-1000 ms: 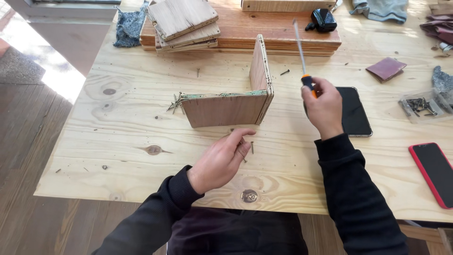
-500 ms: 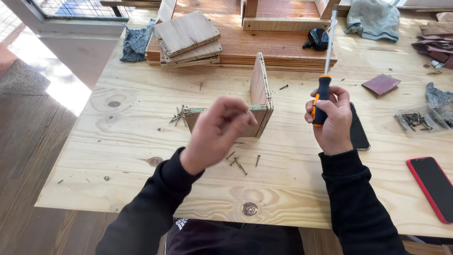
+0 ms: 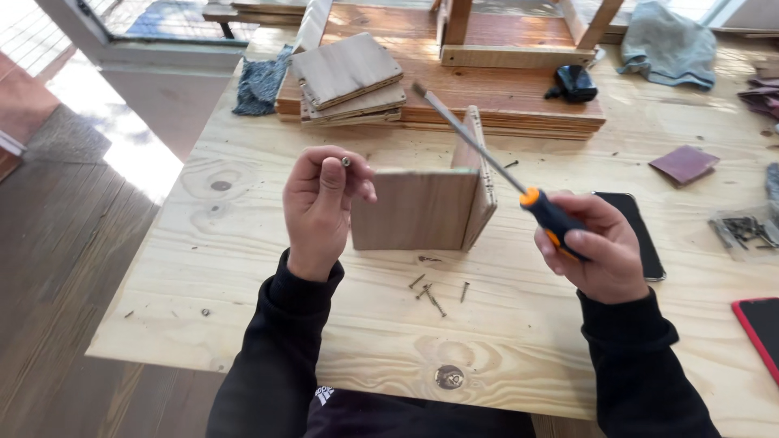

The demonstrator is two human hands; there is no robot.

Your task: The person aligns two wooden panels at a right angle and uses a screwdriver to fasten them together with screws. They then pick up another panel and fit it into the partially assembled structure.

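My left hand (image 3: pixel 320 203) pinched a small steel screw (image 3: pixel 346 161) between thumb and forefinger, raised before the two smooth wooden boards (image 3: pixel 426 203) already joined in an L at 12 o'clock; my right hand (image 3: pixel 596 247) was closed around the screwdriver (image 3: pixel 519 191), its orange-and-black handle gripped, thin shaft slanting toward 10 o'clock. No screw was yet driven, by my reading. Loose screws (image 3: pixel 434 292) lay on the knotty pine table (image 3: pixel 243 243).

Table (image 3: pixel 243 243) under both hands: pale knotty plywood, matt. Between the hands, L-shaped panel piece (image 3: pixel 422 207): brown wood, smooth, matt. Right hand (image 3: pixel 596 251): screwdriver (image 3: pixel 495 166), dull metal shaft, glossy orange-black plastic grip. Left hand (image 3: pixel 320 199): metal screw (image 3: pixel 346 161).
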